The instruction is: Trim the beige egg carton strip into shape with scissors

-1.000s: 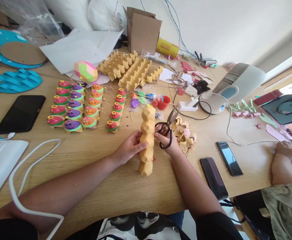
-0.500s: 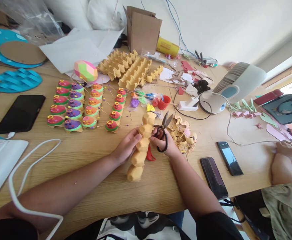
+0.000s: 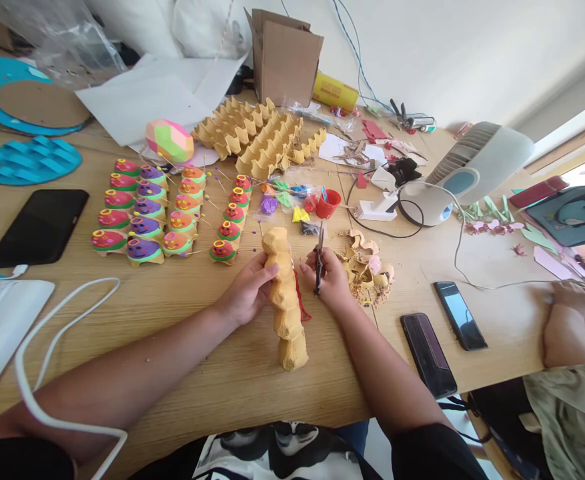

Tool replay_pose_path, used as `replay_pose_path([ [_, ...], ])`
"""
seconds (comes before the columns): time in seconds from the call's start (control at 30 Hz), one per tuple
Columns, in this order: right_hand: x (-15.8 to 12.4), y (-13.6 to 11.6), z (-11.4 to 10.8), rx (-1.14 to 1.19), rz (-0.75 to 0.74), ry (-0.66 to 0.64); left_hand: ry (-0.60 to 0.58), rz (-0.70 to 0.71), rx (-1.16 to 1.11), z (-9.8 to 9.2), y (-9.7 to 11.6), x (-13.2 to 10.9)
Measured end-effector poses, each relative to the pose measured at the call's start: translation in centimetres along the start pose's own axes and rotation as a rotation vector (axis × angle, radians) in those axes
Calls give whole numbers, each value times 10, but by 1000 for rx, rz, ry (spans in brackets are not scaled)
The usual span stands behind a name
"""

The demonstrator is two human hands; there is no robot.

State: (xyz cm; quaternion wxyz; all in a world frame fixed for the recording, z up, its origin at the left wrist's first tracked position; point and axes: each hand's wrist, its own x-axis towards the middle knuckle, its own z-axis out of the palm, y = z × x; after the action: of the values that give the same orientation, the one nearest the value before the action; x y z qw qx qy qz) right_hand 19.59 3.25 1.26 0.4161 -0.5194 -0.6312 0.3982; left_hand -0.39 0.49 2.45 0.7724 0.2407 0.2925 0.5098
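Left grip (image 3: pixel 245 292): clasping bumpy yellow cardboard strip (image 3: pixel 285 303)
Right grip (image 3: pixel 334 280): holding black-handled metal scissors (image 3: pixel 319 260)
Round red cup (image 3: pixel 329 209): blue object (image 3: pixel 324 195)

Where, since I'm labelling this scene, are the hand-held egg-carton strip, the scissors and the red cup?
Egg-carton strip (image 3: pixel 285 301): head view, middle of its bumpy side.
Scissors (image 3: pixel 319 256): head view, about midway between blade tips and handles.
Red cup (image 3: pixel 327 209): head view, outer wall.
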Motion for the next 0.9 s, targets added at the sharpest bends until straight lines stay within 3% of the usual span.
replay_pose_path([
  [0.17, 5, 6, -4, -189, -15, -52, 19, -55, -96, -5, 2, 3],
  [0.5, 2, -5, -9, -441, -159, -170, 40, -19, -132, -6, 2, 4],
  [0.67, 2, -9, -10, -510, -158, -134, 25, -20, -126, -7, 2, 4],
  [0.9, 2, -8, -11, -521, -232, -197, 13, -32, -133, -4, 4, 3],
])
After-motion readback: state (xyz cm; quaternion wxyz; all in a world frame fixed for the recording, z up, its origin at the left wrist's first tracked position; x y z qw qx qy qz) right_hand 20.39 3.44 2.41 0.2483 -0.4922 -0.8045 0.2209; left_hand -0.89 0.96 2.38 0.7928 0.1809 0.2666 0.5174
